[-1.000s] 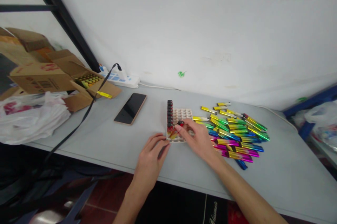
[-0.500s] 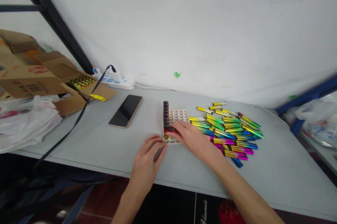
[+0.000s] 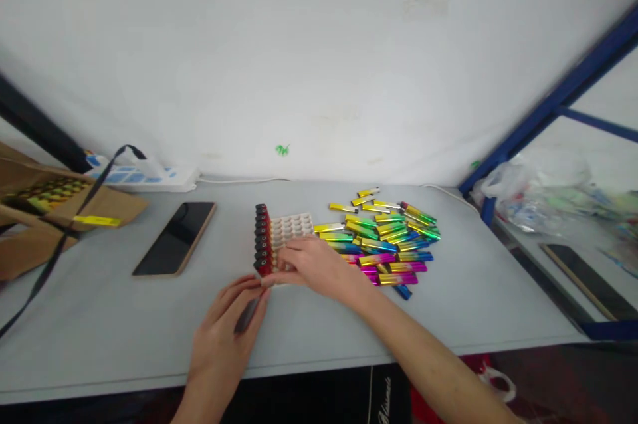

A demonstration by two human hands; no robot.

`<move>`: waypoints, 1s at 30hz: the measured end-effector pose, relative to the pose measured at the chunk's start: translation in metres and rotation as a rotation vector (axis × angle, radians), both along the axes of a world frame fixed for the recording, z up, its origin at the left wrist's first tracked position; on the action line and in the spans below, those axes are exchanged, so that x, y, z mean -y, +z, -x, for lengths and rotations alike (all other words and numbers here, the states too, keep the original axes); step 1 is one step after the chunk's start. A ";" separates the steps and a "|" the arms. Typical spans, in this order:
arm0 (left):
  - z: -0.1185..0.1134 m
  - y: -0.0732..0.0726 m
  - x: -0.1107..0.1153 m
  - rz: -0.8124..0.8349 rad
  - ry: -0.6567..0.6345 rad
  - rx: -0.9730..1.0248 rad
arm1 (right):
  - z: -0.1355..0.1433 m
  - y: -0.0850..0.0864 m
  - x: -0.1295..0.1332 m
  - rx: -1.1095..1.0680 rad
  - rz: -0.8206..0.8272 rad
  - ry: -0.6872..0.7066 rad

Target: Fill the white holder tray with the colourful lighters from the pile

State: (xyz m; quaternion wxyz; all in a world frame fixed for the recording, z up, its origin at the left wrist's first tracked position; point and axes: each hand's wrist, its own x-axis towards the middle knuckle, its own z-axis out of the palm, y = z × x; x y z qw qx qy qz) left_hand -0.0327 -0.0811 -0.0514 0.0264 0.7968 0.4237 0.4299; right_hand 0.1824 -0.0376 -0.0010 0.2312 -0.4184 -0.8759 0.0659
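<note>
Grey tabletop (image 3: 124,324), right hand (image 3: 319,266) half-curled, over tray (image 3: 293,223)

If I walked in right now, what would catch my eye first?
Probably the shiny lighter-like pieces in gold, green, blue and magenta, piled right of the white tray. Next, the row of black-topped pieces along the tray's left edge, the left hand and right hand by its near end. A phone lies farther left.
</note>
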 end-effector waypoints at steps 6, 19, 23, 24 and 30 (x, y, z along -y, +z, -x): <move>0.001 0.002 -0.003 -0.018 -0.001 -0.079 | -0.087 0.014 0.024 -0.252 0.011 -0.285; 0.002 0.005 -0.002 0.058 0.060 -0.106 | -0.307 -0.023 0.010 0.002 0.221 -0.901; 0.001 0.006 -0.002 0.037 0.045 -0.095 | -0.316 -0.023 0.011 -0.127 0.370 -0.922; 0.001 0.006 -0.003 0.032 0.039 -0.092 | -0.319 -0.020 0.009 -0.163 0.438 -0.920; -0.001 0.003 -0.006 0.028 0.034 -0.045 | -0.320 0.002 -0.007 -0.184 0.658 -0.770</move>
